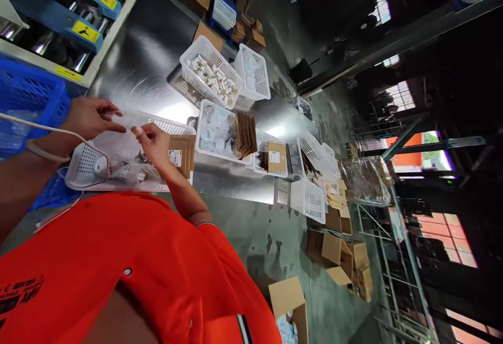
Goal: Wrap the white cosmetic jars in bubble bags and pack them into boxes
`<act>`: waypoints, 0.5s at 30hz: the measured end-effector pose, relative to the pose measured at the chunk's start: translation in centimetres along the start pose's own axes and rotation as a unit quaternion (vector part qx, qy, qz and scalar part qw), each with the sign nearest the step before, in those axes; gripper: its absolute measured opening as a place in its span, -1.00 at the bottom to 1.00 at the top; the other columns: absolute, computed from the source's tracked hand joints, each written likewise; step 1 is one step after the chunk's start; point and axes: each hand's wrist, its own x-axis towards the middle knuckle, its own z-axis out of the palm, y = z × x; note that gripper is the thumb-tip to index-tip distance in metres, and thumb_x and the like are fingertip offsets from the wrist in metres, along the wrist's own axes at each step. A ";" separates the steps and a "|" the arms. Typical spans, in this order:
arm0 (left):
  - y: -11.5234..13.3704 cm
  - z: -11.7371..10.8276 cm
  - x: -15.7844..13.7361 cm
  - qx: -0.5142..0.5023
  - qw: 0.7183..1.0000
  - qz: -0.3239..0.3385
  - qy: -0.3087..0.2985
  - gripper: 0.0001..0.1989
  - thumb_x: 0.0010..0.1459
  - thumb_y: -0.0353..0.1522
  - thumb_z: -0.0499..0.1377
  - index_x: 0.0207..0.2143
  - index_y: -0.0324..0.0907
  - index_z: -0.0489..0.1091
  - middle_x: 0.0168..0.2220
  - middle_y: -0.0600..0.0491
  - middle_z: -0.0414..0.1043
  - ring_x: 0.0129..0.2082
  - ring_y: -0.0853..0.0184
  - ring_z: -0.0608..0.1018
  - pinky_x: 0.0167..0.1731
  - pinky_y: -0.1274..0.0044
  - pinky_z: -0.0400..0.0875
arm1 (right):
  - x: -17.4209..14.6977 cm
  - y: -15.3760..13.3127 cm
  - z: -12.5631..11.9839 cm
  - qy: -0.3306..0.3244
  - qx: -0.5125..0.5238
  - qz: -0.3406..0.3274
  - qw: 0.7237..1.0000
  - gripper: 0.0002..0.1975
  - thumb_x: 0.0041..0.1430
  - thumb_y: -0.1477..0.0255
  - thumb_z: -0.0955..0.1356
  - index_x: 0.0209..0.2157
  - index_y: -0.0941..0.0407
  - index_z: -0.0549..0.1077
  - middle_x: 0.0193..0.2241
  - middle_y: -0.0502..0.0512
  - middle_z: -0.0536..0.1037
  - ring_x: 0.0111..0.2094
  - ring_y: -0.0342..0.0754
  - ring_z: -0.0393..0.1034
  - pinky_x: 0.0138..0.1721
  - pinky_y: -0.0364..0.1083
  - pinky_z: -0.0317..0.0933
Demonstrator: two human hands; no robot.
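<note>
Here the fingertips of both hands meet on a thin, clear plastic bag (121,124), held just above a wide white perforated plastic tray (173,126) on the brushed steel table (145,56). The left hand (88,116) pinches the bag's far-left edge between thumb and forefinger, the other fingers curled loosely; the right hand (153,142) pinches the near-right edge with thumb and first fingers pressed together. What is inside the bag cannot be made out.

To my eye the step is handling the bag's mouth, and it would go best with both pinches kept close to the film's edge and level, so the thin plastic stays taut and does not fold on itself.

Below the hands the tray holds more clear packets and a small white rounded part (101,165); flat brown cardboard sleeves (181,153) stand at its right end. A white cable (47,132) crosses the left wrist. Farther off sit a white basket of small pale cylindrical parts (210,74) and, at far left, a blue plastic crate (31,98).
</note>
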 end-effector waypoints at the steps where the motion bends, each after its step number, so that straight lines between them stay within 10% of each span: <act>1: -0.1 0.0 -0.1 0.000 1.000 0.017 -0.007 -0.29 -0.22 -0.04 0.59 -0.07 -0.27 0.65 -0.38 0.01 0.48 -0.35 0.27 0.51 -0.23 0.40 0.55 | 0.3 -0.3 1.2 -0.030 0.026 0.027 0.999 -0.66 0.34 0.15 0.56 -0.28 0.11 0.53 -0.38 0.00 0.58 -0.28 -0.07 0.58 -0.24 -0.17 0.45; 6: -0.6 -2.9 -0.9 -0.086 0.990 0.053 0.094 -0.34 -0.05 -0.20 0.38 0.12 -0.27 0.55 -0.39 0.04 0.54 -0.46 0.33 0.54 -0.38 0.51 0.49 | 3.3 -0.3 4.2 -0.067 0.099 0.084 0.989 -0.90 0.48 0.49 0.46 -0.21 0.14 0.52 -0.37 -0.04 0.62 -0.33 -0.15 0.59 -0.21 -0.19 0.44; 10: -1.1 -6.6 -2.8 0.109 0.960 0.171 0.195 -0.51 0.15 -0.12 0.14 -0.14 -0.28 0.67 -0.27 -0.04 0.51 -0.23 0.20 0.63 -0.01 0.27 0.63 | 2.9 2.2 6.4 -0.183 -0.077 0.050 0.979 -0.86 0.48 0.54 0.47 -0.25 0.15 0.53 -0.43 -0.09 0.58 -0.26 -0.13 0.58 -0.05 -0.18 0.43; 15: -2.7 -6.6 -4.6 0.376 0.909 0.162 0.082 -0.37 0.30 -0.24 -0.15 -0.10 -0.37 0.67 -0.11 -0.25 0.57 0.22 -0.13 0.59 0.24 0.01 0.52 | 0.1 6.1 9.9 -0.376 -0.329 -0.119 0.858 -0.60 0.29 0.75 0.51 -0.46 0.12 0.33 -0.41 -0.04 0.53 0.03 0.00 0.46 0.20 -0.09 0.32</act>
